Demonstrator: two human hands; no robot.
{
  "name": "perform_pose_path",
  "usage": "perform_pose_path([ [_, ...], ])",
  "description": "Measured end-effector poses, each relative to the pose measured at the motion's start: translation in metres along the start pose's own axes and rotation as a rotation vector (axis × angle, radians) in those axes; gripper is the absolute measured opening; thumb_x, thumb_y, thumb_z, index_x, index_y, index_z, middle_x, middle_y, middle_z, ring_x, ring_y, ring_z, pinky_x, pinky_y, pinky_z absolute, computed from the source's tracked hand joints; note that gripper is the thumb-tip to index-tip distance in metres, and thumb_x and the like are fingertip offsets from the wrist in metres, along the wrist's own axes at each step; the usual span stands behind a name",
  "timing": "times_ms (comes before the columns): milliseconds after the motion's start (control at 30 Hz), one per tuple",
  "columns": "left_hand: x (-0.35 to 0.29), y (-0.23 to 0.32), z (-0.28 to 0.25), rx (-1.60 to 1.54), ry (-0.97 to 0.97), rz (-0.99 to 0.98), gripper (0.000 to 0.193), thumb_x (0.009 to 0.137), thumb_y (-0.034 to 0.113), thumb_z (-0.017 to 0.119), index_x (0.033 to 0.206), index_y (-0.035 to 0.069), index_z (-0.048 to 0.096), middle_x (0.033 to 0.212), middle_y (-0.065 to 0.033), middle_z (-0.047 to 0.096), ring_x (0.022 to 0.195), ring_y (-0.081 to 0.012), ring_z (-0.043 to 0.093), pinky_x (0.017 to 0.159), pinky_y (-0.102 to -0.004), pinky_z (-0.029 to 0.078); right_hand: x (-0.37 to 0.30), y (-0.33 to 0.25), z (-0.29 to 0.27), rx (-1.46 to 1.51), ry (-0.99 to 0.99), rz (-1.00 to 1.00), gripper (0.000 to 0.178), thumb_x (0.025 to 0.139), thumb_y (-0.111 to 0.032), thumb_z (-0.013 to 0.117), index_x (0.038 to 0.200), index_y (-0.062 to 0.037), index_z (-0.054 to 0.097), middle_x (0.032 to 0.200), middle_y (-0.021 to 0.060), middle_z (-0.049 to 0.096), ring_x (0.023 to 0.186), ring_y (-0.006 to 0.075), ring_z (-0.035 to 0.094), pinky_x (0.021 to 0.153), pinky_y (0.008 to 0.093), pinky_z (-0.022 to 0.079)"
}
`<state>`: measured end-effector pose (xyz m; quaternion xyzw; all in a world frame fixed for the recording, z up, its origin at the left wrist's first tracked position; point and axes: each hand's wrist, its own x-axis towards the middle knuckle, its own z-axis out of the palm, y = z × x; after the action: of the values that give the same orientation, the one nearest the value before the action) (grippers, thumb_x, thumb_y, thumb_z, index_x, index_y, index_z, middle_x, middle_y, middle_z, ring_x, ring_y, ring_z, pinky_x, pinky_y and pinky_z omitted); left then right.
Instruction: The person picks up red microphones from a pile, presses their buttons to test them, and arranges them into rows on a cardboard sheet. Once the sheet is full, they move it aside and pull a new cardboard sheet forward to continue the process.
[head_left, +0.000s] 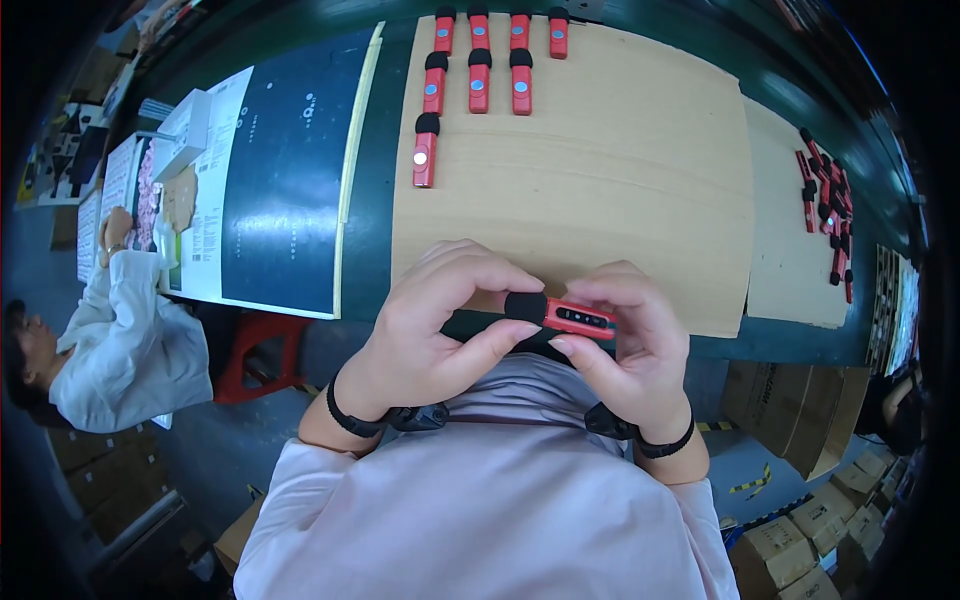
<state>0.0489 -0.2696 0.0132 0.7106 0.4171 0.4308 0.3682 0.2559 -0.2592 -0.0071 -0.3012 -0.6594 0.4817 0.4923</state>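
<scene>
Green-topped workbench [370, 200] spans the scene, bearing a large tan cardboard sheet [620, 180] at centre and a dark printed poster [285, 170] to its left. At the sheet's near edge, the left hand [435, 325] and right hand [630, 345] together clamp one red clip microphone [575, 317], the left fingers pinching its black foam cap [525, 306]. Finished red microphones [478, 60] lie in rows at the far edge; a loose pile [828, 215] lies far right.

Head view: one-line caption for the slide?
Both hands hold a red clip-on microphone above a cardboard sheet lined with finished ones.
</scene>
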Motion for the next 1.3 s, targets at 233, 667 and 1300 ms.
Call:
perform_pose_path([
  [233,-0.002,-0.001,0.006,0.005,0.040,0.107,0.029,0.070,0.000,0.075,0.097,0.001,0.064,0.088,-0.0097,0.067,0.078,-0.0242,0.062,0.075,-0.0341,0.045,-0.003,-0.003,-0.001,-0.091,-0.081,0.009,0.032,0.075,0.005,0.073,0.105,0.0028,0.060,0.097,0.0121,0.059,0.085,0.0178,0.057,0.074,0.0263,0.046],
  [667,-0.005,0.003,0.008,-0.001,0.055,0.140,0.028,0.068,-0.006,0.070,0.095,0.002,0.064,0.088,-0.0106,0.067,0.080,-0.0253,0.062,0.076,-0.0348,0.045,-0.004,-0.003,-0.001,-0.075,-0.078,-0.043,0.029,0.076,0.003,0.072,0.103,0.0028,0.061,0.095,0.0104,0.060,0.080,0.0164,0.057,0.069,0.0255,0.045],
  [1300,0.001,0.003,0.004,0.156,0.058,0.097,0.030,0.065,0.009,0.079,0.093,0.004,0.067,0.089,-0.0097,0.063,0.082,-0.0258,0.059,0.075,-0.0346,0.044,-0.008,-0.016,0.002,0.011,0.049,0.063,0.025,0.079,0.005,0.069,0.103,0.0072,0.063,0.091,0.0132,0.065,0.081,0.0180,0.059,0.072,0.0275,0.047],
])
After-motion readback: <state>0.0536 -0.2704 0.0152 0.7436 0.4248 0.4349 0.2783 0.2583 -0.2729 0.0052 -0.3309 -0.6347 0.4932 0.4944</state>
